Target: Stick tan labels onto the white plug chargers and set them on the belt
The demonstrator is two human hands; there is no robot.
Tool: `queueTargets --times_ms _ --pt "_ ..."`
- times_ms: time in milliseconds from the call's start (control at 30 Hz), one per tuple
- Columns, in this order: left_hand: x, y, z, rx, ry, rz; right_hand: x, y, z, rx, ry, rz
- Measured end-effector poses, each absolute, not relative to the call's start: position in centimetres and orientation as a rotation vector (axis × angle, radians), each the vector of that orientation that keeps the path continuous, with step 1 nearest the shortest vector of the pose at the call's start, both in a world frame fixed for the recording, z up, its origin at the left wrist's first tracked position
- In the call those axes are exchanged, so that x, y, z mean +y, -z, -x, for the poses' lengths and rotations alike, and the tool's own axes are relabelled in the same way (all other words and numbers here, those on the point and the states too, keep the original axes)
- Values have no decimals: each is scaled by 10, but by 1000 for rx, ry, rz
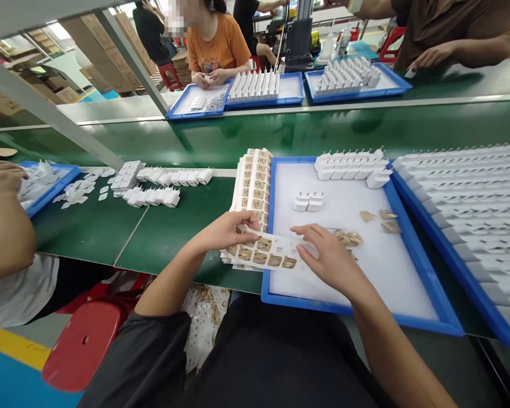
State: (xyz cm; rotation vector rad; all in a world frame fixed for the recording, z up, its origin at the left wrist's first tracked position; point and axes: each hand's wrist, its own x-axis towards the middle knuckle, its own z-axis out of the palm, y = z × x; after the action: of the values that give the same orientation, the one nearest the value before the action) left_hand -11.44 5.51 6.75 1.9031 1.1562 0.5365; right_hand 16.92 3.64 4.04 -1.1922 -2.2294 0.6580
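My left hand [232, 228] pinches the upper left edge of a white sticker sheet [266, 253] with rows of tan labels. My right hand [325, 252] has its fingers closed on the sheet's right end, over the near left part of a blue tray [408, 249] with a white liner. The sheet lies on a thin stack of similar sheets at the tray's left rim. Two small white charger plugs [308, 202] sit in the tray, with a row of plugs [351, 166] at its far edge. Several peeled tan labels [378, 218] lie on the liner.
A taller stack of sticker sheets [253, 181] lies left of the tray. Another blue tray [471, 226] of white plugs is at right. Rows of plugs [161, 184] lie on the green bench. A neighbour's arm [4, 221] is at left; other people work across the belt.
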Motion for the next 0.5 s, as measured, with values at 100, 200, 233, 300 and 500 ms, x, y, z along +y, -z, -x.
queueTargets --times_ms 100,200,233,300,500 --pt "53 -69 101 1089 -575 -1784 35 -44 -155 -2186 -383 986" --pt "53 -70 93 1062 -575 -1694 33 -42 -141 -2172 -299 840" --pt "53 -70 91 1053 -574 -1672 32 -41 -138 -2166 -296 829" --pt "55 -69 89 1032 -568 -1635 32 -38 -135 -2157 -294 831" --pt "63 -66 89 1011 -488 -1526 28 -35 -140 -2093 -178 692"
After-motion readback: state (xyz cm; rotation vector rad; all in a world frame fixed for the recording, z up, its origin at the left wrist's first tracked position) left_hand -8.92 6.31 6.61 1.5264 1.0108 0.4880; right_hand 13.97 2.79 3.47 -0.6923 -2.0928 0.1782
